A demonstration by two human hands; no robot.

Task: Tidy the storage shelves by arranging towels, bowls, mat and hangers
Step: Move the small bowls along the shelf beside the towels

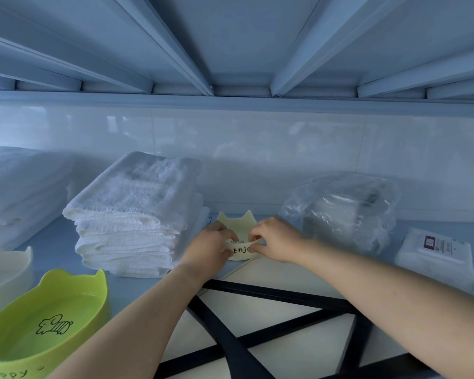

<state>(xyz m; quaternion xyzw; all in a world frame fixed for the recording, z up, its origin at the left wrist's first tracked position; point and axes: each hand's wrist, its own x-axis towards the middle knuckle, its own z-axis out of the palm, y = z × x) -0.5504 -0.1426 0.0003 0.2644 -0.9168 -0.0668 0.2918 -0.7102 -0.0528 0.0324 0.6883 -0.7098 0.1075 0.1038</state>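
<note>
A small cream bowl with cat ears (237, 224) stands on the shelf just right of a stack of folded white towels (133, 214). My left hand (207, 248) grips its left rim and my right hand (275, 239) pinches its right rim, both from the near side. A green cat-ear bowl (45, 321) sits at the near left, with a white cat-ear bowl (3, 272) beside it. A second pile of white towels (19, 187) lies at the far left. A white mat with black stripes (279, 324) lies under my forearms.
A crumpled clear plastic bag over a box (345, 212) stands right of the cream bowl. A flat white packet with a label (435, 253) lies at the far right. The upper shelf's ribbed underside (241, 45) hangs close overhead. A glossy white wall (257, 149) closes the back.
</note>
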